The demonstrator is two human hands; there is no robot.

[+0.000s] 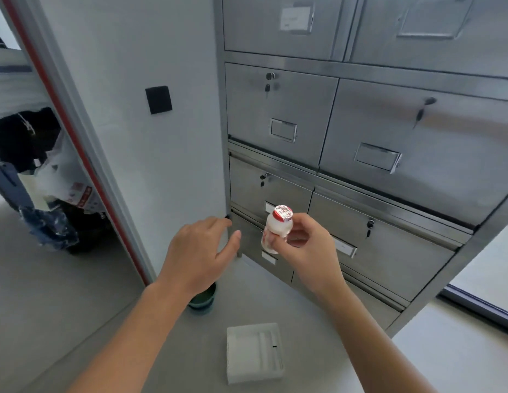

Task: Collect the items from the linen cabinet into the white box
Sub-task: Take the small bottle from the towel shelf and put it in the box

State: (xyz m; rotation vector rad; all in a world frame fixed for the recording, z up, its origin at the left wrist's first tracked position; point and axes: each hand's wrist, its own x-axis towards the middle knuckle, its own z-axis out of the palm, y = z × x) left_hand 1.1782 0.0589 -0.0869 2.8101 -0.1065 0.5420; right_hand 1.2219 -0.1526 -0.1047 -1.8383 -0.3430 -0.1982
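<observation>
two hands: right pinching small bottle, left open, empty beside it

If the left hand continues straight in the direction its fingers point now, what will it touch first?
Most likely the left edge of the lowest cabinet drawer. The left hand is open, its fingers pointing up and right toward that steel front, apparently just short of it; depth is unclear from one view.
</observation>
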